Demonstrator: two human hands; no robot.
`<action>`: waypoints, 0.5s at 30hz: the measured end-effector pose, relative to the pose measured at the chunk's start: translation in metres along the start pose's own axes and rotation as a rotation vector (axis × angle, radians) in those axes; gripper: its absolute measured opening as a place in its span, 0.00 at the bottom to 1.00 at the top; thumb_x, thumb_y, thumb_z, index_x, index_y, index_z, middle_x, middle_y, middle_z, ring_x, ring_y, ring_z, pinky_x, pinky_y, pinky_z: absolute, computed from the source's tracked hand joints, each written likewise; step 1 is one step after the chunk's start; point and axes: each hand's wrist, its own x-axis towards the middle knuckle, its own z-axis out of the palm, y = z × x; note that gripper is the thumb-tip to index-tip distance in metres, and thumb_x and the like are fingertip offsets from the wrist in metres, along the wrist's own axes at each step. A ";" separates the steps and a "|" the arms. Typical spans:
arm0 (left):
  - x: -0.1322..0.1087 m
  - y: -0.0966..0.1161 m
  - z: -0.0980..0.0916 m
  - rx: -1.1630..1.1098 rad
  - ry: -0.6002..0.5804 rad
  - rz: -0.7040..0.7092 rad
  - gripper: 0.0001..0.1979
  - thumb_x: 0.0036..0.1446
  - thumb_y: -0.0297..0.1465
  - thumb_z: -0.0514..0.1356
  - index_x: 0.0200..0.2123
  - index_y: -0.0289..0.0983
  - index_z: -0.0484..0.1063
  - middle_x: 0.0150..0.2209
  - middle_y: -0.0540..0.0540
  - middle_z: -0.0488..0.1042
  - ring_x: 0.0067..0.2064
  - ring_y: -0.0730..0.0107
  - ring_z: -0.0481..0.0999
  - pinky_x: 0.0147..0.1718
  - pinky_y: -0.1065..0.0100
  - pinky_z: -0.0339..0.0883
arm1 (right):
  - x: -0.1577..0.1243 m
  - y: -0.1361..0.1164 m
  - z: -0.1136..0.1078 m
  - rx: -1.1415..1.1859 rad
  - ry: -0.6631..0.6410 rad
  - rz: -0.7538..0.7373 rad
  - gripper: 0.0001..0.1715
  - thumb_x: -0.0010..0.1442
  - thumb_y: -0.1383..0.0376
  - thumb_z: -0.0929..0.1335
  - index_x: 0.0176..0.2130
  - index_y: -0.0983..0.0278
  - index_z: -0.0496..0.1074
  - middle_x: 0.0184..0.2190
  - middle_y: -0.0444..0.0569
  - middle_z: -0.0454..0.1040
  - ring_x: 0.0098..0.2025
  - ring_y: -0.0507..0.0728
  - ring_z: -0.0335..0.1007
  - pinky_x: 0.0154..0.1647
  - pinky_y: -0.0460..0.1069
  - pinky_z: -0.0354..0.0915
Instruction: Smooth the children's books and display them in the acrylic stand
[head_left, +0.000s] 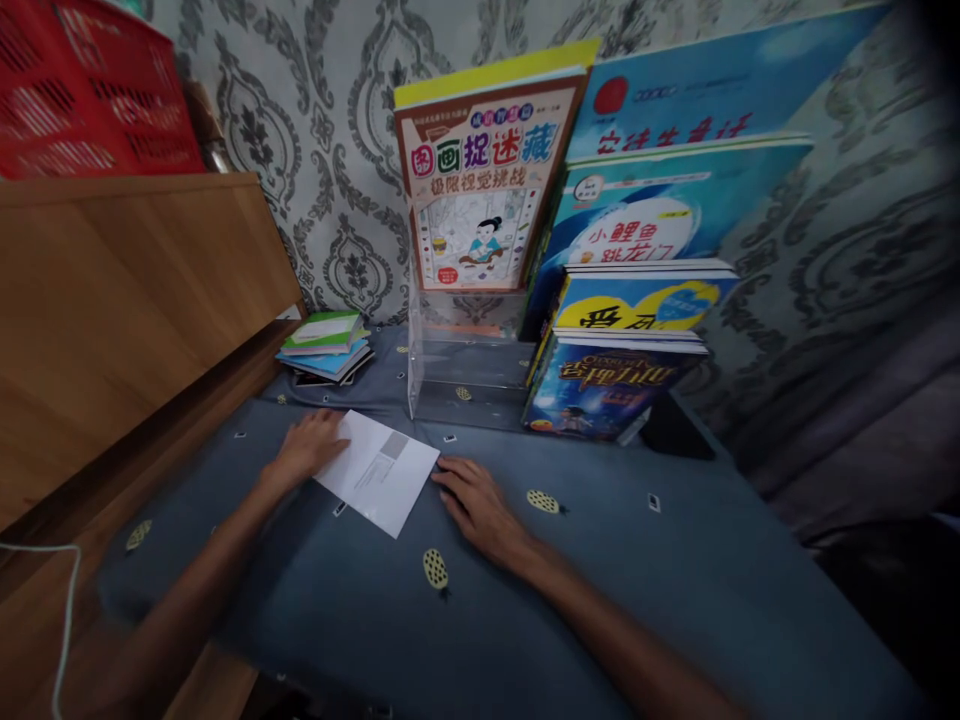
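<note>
A flat white booklet [382, 475] with a grey block and small print lies slantwise on the dark blue tablecloth. My left hand [311, 443] rests at its left edge, fingers stretched out and the thumb side over the white surface. On the other side, my right hand [480, 505] lies on the cloth with its fingers loosely extended. Those fingertips are at the booklet's right corner; whether they touch it I cannot tell. Behind the hands stands a clear acrylic book rack [469, 400].
The rack bears a brown picture-puzzle book [480, 190] and several blue books [600, 385] in tiers at right. A small pile of books [326, 340] lies at back left. Beside it are a wooden panel [135, 320] and a red basket [90, 95]. A white cable [71, 610] hangs lower left.
</note>
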 end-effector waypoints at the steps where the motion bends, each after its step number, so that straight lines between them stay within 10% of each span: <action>1: 0.000 -0.007 0.004 0.025 -0.019 -0.028 0.22 0.61 0.38 0.56 0.57 0.39 0.71 0.58 0.36 0.73 0.58 0.46 0.72 0.53 0.53 0.67 | 0.000 0.000 0.000 0.006 0.008 0.009 0.17 0.67 0.68 0.62 0.52 0.63 0.75 0.54 0.58 0.75 0.57 0.62 0.70 0.58 0.63 0.69; 6: -0.016 -0.008 0.014 0.066 -0.014 -0.007 0.21 0.65 0.37 0.52 0.57 0.38 0.71 0.55 0.38 0.73 0.58 0.50 0.71 0.56 0.56 0.65 | -0.001 0.000 0.001 0.041 0.046 0.050 0.17 0.67 0.68 0.62 0.52 0.62 0.74 0.54 0.56 0.75 0.57 0.61 0.70 0.59 0.61 0.68; 15: -0.048 0.063 0.013 0.053 -0.045 0.156 0.16 0.66 0.37 0.55 0.53 0.37 0.71 0.50 0.39 0.71 0.53 0.55 0.73 0.46 0.60 0.70 | -0.006 0.000 -0.010 -0.133 0.094 0.095 0.17 0.67 0.69 0.61 0.48 0.63 0.76 0.52 0.59 0.76 0.55 0.65 0.70 0.56 0.65 0.68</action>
